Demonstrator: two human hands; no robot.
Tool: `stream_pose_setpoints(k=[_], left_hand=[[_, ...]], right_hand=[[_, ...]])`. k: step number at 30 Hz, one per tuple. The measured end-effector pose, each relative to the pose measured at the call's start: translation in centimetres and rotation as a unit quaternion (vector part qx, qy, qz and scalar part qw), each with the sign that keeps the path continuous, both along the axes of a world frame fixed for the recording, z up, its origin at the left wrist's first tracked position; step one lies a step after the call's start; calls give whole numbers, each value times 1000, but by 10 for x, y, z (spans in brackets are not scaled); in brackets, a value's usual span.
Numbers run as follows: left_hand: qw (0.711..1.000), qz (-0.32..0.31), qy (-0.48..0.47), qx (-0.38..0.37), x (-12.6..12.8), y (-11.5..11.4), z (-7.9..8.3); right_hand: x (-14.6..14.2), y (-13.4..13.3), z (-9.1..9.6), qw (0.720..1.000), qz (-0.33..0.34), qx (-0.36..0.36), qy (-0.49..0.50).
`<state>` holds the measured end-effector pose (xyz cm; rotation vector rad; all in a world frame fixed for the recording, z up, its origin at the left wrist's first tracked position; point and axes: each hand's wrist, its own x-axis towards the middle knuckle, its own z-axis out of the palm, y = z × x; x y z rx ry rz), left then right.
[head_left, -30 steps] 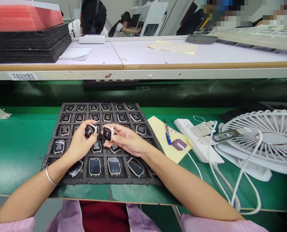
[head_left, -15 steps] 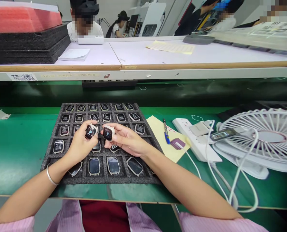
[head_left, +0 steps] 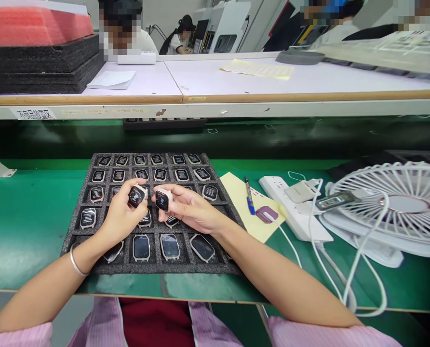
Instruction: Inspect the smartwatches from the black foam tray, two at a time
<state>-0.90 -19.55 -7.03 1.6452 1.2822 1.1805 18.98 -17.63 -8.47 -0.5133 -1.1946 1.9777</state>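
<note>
My left hand (head_left: pixel 123 215) is closed round a smartwatch body (head_left: pixel 137 196) with a lit dial on its dark screen. In my right hand (head_left: pixel 193 208) another smartwatch body (head_left: pixel 162 199) is pinched, also lit, its pale case edge showing. The two watches are side by side, apart, above a black foam tray (head_left: pixel 157 274). Rows of strapless watches lie in the tray's pockets; many show lines of white text. Along the near row the screens are dark, such as the watch (head_left: pixel 141 247) near the middle. My hands and forearms cover some pockets.
Right of the tray lie yellow paper (head_left: pixel 233 185), a pen (head_left: pixel 249 196), a purple charging pad (head_left: pixel 266 214), a white power strip (head_left: pixel 290 212) with looping cables, and a white fan (head_left: pixel 403 205). A shelf (head_left: pixel 208 89) crosses above, with foam stacks (head_left: pixel 37 62). Co-workers sit beyond.
The watch in my right hand has turned slightly, showing more of its pale side. My left hand stays nearly still. A co-worker opposite has shifted position.
</note>
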Motion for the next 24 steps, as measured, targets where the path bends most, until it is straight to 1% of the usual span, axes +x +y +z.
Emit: stream_pose_setpoints(k=[5, 11, 16, 24], left_hand=[[1000, -9, 13, 10, -1, -1, 1], [1000, -10, 7, -10, 0, -2, 1], [1000, -16, 10, 7, -1, -2, -2], [1000, -18, -9, -11, 0, -3, 0]], right_hand=[[0, 0, 0, 1000, 6, 6, 1], [0, -1, 0, 1000, 4, 11, -3], [1, -1, -1, 1000, 14, 19, -6], [1, 0, 1, 1000, 9, 11, -3]])
